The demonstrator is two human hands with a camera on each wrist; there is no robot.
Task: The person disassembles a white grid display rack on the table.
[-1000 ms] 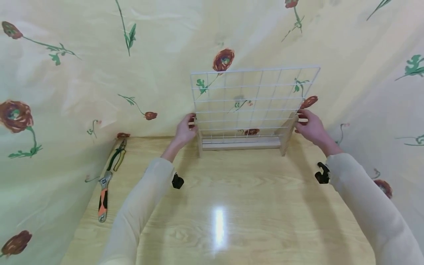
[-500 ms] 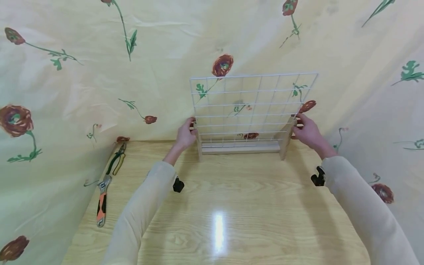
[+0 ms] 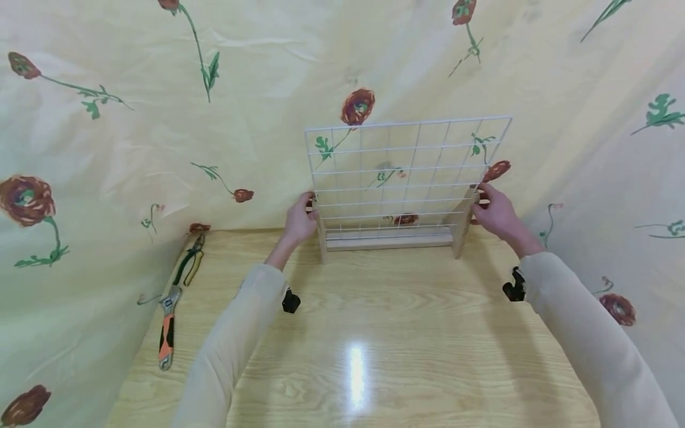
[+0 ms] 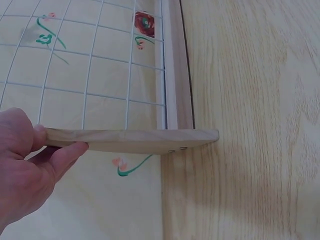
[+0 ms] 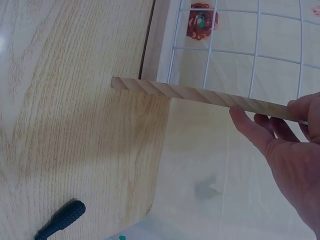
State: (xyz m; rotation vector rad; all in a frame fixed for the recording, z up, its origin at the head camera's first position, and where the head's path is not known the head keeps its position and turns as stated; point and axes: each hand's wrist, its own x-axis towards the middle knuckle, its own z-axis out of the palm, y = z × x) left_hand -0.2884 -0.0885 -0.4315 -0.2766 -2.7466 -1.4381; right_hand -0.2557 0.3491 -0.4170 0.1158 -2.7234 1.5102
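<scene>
Pale long sleeves (image 3: pixel 585 339) end beside black wrist devices (image 3: pixel 515 286).

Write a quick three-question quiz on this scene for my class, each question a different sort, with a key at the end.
1. True or false: in the head view, the pliers and adjustable wrench lie left of the wire grid.

2. What do the left hand and right hand grip?
A) The pliers and adjustable wrench
B) The wire grid's top edge
C) The wooden side pieces

3. Fill in the blank: the adjustable wrench's handle is black and ____.

Key: 1. True; 2. C; 3. orange
</scene>
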